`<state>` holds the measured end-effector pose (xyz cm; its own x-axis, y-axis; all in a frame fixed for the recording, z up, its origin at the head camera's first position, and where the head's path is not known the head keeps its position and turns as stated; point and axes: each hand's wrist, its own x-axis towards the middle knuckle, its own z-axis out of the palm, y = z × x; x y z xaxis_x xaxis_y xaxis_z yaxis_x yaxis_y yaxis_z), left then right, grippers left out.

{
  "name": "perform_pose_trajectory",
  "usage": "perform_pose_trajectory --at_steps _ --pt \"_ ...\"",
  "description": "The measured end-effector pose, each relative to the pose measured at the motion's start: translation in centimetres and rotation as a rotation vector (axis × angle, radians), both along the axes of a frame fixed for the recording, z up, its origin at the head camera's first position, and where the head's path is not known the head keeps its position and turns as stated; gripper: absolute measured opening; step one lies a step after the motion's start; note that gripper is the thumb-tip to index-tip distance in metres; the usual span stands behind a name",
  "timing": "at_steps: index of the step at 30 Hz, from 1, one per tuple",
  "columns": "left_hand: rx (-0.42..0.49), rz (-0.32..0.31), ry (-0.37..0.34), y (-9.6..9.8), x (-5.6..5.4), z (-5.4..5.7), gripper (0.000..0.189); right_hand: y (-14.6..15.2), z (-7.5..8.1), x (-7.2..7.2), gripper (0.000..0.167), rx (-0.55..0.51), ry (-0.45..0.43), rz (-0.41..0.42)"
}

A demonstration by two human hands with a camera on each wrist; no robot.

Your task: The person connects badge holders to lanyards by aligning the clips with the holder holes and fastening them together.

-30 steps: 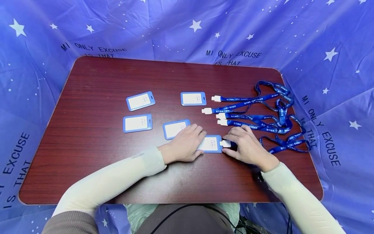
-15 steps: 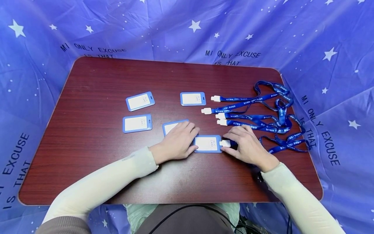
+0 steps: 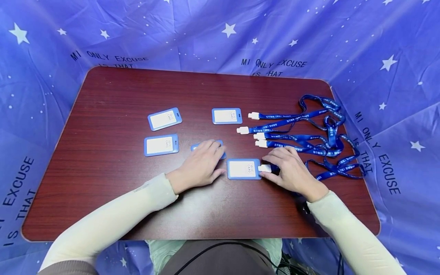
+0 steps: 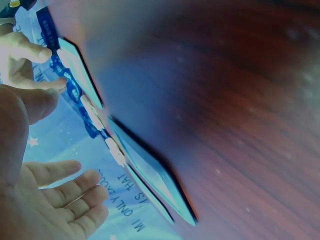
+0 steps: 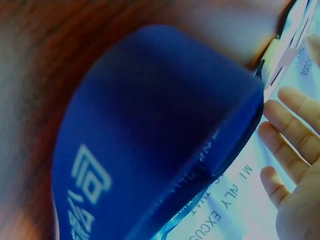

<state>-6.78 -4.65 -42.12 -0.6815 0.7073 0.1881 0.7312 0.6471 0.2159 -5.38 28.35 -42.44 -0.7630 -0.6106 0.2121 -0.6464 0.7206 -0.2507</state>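
Blue ID card holder [image 3: 244, 169] lies on the tabletop [image 3: 206, 214] before me. My left hand [image 3: 198, 165], fingers loose, partly hides another holder [image 3: 224, 155]; my right hand [image 3: 290, 170], thumb and finger parted, straddles a white clip [image 3: 264, 168].

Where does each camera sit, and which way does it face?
Head: worn on the head, facing forward and down over the table; left hand, right hand and sleeves show.
Left wrist: worn there, facing past the left hand toward the right hand; both show.
Right wrist: worn there, facing a blue strap up close; part of the right hand shows.
Shared: head and left wrist both show card holders.
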Motion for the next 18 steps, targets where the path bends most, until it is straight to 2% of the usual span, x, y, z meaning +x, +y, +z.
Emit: perform_pose_trajectory --at_steps 6,15,18 --pt "0.003 0.017 -0.009 -1.0 -0.1 -0.1 0.067 0.0 -0.1 0.0 0.054 -0.008 0.003 -0.019" --pt "-0.037 0.087 -0.071 -2.6 -0.5 -0.2 0.087 -0.1 -0.1 0.1 0.061 -0.022 0.013 -0.034" --pt "-0.038 0.099 -0.069 -3.1 -0.6 -0.3 0.09 -0.1 -0.1 0.1 0.062 -0.023 0.019 -0.04"
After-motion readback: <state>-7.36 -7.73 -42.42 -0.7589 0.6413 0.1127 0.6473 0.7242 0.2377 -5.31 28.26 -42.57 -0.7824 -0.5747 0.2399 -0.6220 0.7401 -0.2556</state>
